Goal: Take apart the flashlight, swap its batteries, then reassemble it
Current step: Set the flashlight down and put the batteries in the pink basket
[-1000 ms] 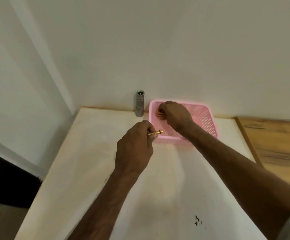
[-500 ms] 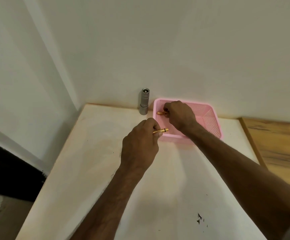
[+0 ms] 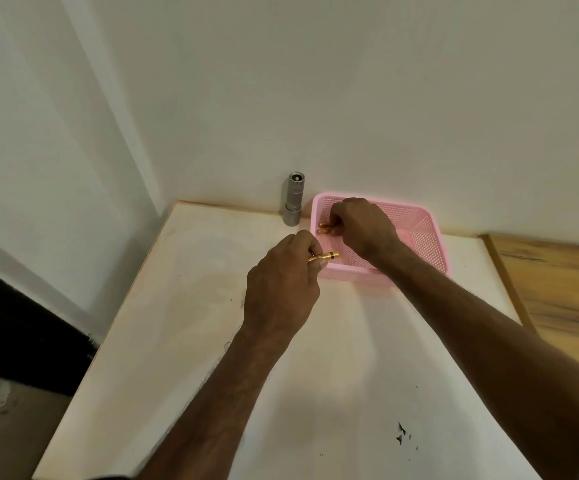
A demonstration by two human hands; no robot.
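Pinching a slim gold battery in its curled fingers, the left hand is hovering over the table, just outside the near-left corner of the pink basket. The battery's long axis is running left to right, with its dark-banded end poking toward the basket.

The right hand is reaching into the basket's far-left corner, fingers curling down over more gold batteries. Only their rounded left ends are showing, so probably two, no firmer than that.

The flashlight is standing upright against the wall, just beside the basket's left side and apart from both hands. Its long axis is vertical, one round end facing up. It is looking whole from here, but whether any part is unscrewed cannot be told.

It is sitting beyond both hands and a little to their left. The left hand is working on the open side, with only bare table between. The right hand is also near, but the basket's side is standing in its way. Judging by that, the left hand is better placed to fetch it, though it is occupied with a battery.

Hidden: the right fingertips, the basket floor under that palm, and the underside of the left grip. Both forearms are running out of frame at the bottom.
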